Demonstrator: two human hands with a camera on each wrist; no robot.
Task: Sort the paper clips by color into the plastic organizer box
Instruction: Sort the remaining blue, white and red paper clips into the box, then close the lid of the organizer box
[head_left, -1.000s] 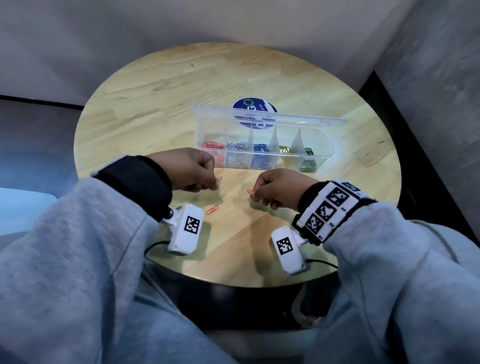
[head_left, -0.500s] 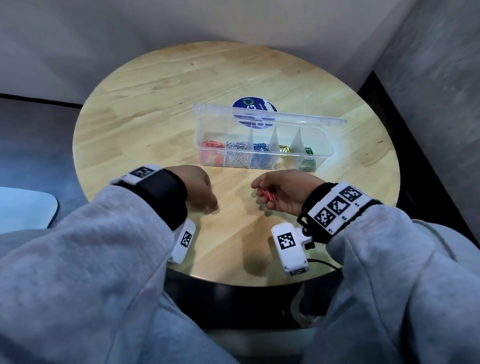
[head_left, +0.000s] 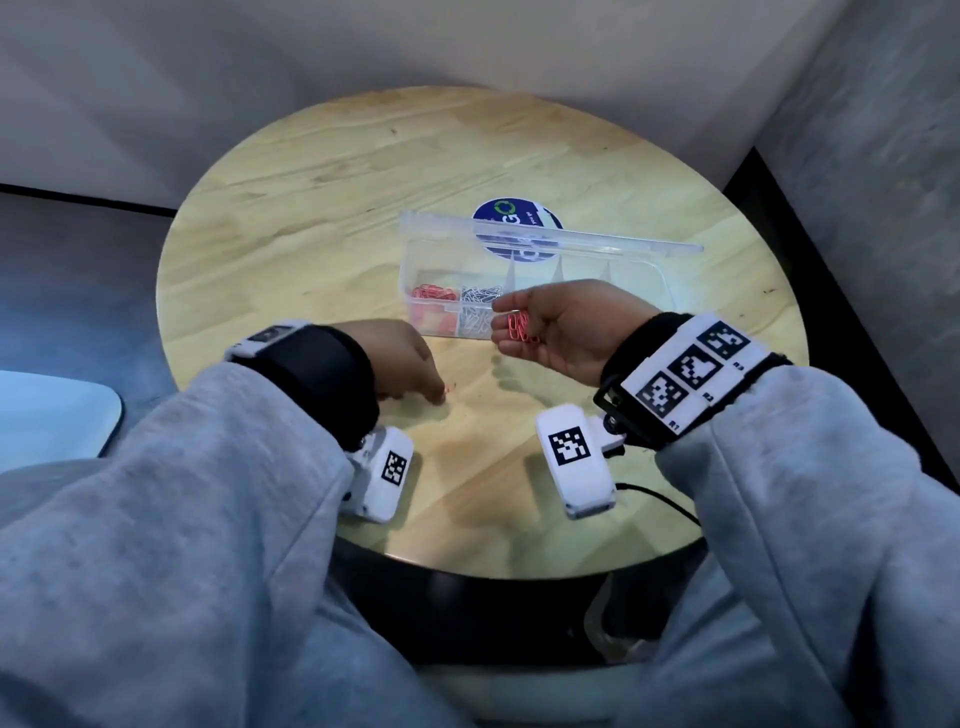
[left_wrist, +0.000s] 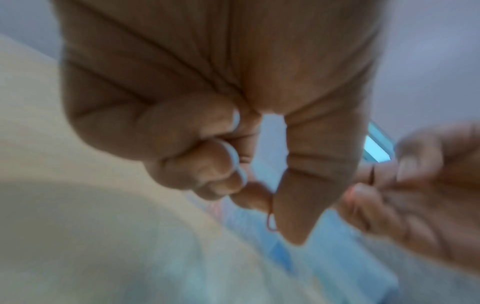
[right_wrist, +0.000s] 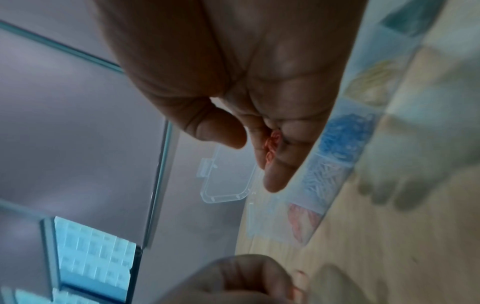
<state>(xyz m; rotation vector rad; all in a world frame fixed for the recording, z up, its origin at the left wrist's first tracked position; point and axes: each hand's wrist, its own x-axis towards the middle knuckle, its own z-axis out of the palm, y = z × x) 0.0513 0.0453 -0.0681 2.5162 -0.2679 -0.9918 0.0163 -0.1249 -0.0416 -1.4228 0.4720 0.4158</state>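
Observation:
On the round wooden table (head_left: 311, 182) stands the clear plastic organizer box (head_left: 670, 301), lid open. Red clips (head_left: 431, 295) fill its leftmost compartment and white clips (head_left: 480, 299) the one beside it. My left hand (head_left: 441, 395) hovers low over the table in front of the box and pinches a red paper clip (left_wrist: 271, 221) between thumb and forefinger. My right hand (head_left: 501, 322) is turned palm up in front of the box, with a small bunch of red clips (head_left: 522, 328) lying on its loosely cupped fingers. It hides the box's middle compartments in the head view.
The right wrist view shows blue clips (right_wrist: 342, 135) and yellow clips (right_wrist: 374, 82) in further compartments, and the raised lid (right_wrist: 226, 179). A round blue sticker (head_left: 514, 218) lies behind the box. Walls close in behind and to the right of the table.
My right hand has turned palm up and lifted toward the box with the red clips. My left hand has picked a red clip off the table near the front edge.

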